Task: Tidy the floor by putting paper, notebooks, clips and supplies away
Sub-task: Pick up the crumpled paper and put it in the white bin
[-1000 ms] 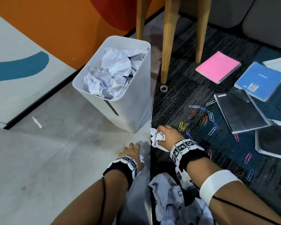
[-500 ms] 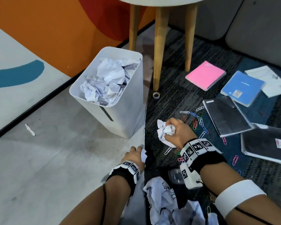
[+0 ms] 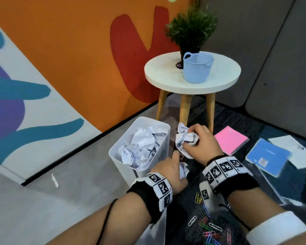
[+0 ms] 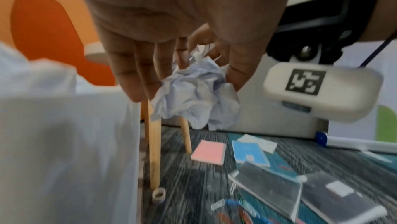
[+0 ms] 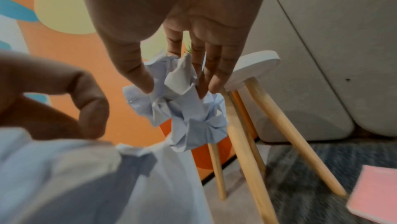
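My right hand (image 3: 190, 137) grips a crumpled white paper ball (image 3: 184, 140) in the air, just right of the white bin (image 3: 124, 160). In the right wrist view its thumb and fingers pinch the paper ball (image 5: 182, 109). My left hand (image 3: 177, 163) is lower, by the bin's right wall, and holds a smaller crumpled paper (image 3: 183, 169). In the left wrist view a crumpled paper (image 4: 197, 95) sits between its fingers and thumb. The bin holds several crumpled papers (image 3: 141, 147).
A round white table (image 3: 166, 75) on wooden legs stands behind the bin, with a blue basket (image 3: 197, 68) and a plant on it. On the carpet lie a pink notebook (image 3: 230, 139), a blue notebook (image 3: 267, 157), white sheets (image 3: 293, 151) and several coloured paper clips (image 3: 208, 228).
Both hands have risen from the floor with their papers, up beside the bin. My right hand now holds its ball near the bin's rim. The head view has tilted up.
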`<control>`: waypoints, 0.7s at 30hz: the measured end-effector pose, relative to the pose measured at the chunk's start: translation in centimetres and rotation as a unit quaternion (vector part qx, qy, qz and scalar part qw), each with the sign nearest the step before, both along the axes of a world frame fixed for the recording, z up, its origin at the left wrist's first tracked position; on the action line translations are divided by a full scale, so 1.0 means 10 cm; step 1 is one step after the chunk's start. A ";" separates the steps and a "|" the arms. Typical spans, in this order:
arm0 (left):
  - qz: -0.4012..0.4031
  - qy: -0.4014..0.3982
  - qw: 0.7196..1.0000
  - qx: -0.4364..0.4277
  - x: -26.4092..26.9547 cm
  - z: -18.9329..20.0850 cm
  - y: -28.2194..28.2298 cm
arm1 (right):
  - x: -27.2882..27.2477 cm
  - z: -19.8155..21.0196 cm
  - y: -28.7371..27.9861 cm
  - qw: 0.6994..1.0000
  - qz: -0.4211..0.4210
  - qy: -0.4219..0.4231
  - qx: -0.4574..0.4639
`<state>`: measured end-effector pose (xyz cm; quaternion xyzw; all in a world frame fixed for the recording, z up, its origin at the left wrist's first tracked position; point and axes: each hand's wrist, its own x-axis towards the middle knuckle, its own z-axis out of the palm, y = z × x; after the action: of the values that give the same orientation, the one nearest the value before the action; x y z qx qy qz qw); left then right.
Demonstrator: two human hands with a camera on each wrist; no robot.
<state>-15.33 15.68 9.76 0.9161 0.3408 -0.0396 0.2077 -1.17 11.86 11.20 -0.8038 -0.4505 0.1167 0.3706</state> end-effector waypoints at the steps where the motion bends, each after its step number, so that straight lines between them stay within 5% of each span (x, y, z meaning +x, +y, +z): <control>1: 0.002 -0.005 1.000 0.011 -0.02 0.12 0.02 | -0.02 0.11 0.05 1.000 0.011 -0.006 0.006; 10: 0.093 -0.120 0.986 0.075 -0.33 0.95 0.65 | -0.27 0.58 0.60 0.996 0.060 -0.017 0.062; 21: 0.105 -0.066 0.989 0.086 -0.57 0.34 1.24 | -0.39 0.14 1.09 0.979 0.082 -0.146 -0.115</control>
<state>-21.04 28.10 13.20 0.8905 0.4224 0.0721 0.1527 -5.06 22.77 12.59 -0.8099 -0.5475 0.0785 0.1954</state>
